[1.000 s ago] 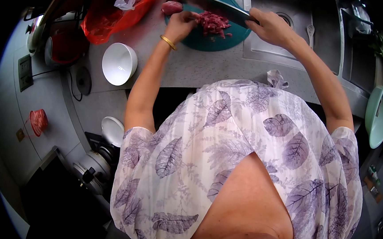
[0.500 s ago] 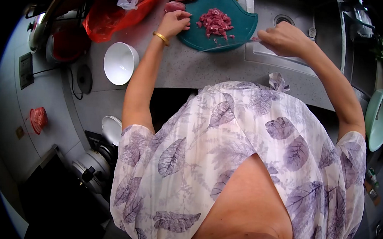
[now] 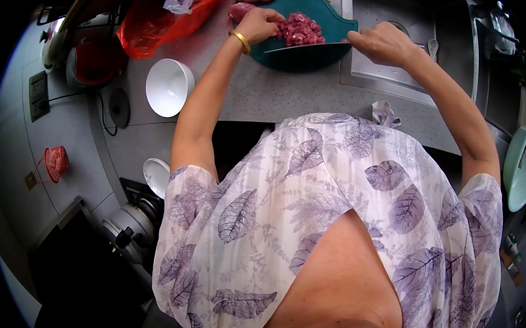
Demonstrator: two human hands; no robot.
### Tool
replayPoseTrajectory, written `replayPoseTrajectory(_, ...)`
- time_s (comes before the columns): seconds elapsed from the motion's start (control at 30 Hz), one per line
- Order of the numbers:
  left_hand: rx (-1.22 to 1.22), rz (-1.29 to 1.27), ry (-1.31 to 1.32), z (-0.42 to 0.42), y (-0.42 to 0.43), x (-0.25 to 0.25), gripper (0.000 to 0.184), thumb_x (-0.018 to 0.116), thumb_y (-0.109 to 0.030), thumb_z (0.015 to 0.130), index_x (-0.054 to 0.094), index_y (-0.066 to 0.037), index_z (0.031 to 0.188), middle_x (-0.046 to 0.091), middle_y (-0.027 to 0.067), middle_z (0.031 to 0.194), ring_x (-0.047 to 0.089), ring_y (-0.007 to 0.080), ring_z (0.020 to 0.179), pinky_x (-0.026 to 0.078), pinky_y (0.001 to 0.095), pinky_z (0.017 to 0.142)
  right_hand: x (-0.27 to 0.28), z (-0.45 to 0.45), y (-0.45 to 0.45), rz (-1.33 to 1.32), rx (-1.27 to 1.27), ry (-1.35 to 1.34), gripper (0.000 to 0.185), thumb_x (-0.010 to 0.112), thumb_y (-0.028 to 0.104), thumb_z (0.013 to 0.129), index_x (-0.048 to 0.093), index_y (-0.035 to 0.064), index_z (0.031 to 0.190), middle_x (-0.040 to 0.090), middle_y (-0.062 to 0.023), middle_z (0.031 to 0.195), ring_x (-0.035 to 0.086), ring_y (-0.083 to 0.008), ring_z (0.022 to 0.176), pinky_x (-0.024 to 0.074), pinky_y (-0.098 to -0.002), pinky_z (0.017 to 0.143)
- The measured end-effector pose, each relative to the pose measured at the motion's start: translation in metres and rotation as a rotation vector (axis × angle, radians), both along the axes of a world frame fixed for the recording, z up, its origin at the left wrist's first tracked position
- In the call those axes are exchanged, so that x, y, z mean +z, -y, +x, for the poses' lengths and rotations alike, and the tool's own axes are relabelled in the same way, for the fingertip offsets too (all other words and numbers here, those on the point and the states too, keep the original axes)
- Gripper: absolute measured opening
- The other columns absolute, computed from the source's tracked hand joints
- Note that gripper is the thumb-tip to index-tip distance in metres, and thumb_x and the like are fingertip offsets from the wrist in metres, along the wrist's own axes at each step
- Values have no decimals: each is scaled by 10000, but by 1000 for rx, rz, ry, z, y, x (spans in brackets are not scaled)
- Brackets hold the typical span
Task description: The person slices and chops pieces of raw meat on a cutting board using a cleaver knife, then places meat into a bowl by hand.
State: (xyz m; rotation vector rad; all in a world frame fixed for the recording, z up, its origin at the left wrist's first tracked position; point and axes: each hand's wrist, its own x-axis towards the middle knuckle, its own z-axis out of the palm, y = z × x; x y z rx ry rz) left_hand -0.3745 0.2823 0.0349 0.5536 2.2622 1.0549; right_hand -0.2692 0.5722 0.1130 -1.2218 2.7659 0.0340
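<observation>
Chopped meat (image 3: 301, 30) is being flanked by the half-curled left hand (image 3: 258, 25), its hold unclear, and the closed right hand (image 3: 381, 44), by which a knife (image 3: 301, 46) is being gripped, handle hidden.

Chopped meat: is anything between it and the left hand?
Nothing visible: the left hand is at the left edge of the chopped meat. The knife, held in the right hand, runs along the meat's near side.

The grey countertop (image 3: 316, 94) is carrying a teal cutting board (image 3: 316, 62), a red bag (image 3: 153, 31) and a white bowl (image 3: 169, 88).
</observation>
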Motion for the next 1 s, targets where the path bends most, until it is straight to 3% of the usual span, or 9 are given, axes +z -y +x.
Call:
replayPoseTrajectory(0.4,-227,-111,-424,-8,-26,27,294,495,-137,812,662,-25,1025,667,170,898,646,248,791,501,285,754,8,17,14,52,-271,24,126,571,47,819,472,76,890,613,-157,685,648,-278,609,492,-328,474)
replayPoseTrajectory(0.5,-88,-134,-445,-11,-14,35,269,520,-169,770,688,-64,951,649,175,957,628,314,905,470,355,870,12,24,21,-19,-274,66,141,566,42,787,452,47,870,612,-172,693,637,-325,629,497,-379,505)
replayPoseTrajectory(0.6,-12,-79,-517,-17,7,42,246,526,-184,774,694,-65,909,654,168,941,629,316,896,477,353,852,7,31,29,-87,-259,87,142,497,179,899,465,40,891,590,-155,650,603,-325,569,452,-393,466)
replayPoseTrajectory(0.73,164,-130,-578,-23,38,37,263,552,-186,757,684,-78,957,652,152,972,620,324,901,474,367,855,5,34,43,-145,-368,162,144,494,176,889,457,37,893,592,-169,641,596,-355,601,452,-430,504)
replayPoseTrajectory(0.87,107,-208,-746,-23,57,16,341,574,-140,727,630,-51,1051,618,166,1046,576,343,979,444,383,900,0,36,41,-199,-474,167,157,499,188,881,454,37,887,592,-180,650,584,-382,611,441,-471,531)
replayPoseTrajectory(1.0,163,-226,-759,-14,55,5,432,630,-183,680,603,-59,1093,561,168,1105,531,354,1031,430,396,917,4,37,42,-244,-563,228,180,492,209,880,470,31,892,607,-198,694,590,-400,654,454,-492,574)
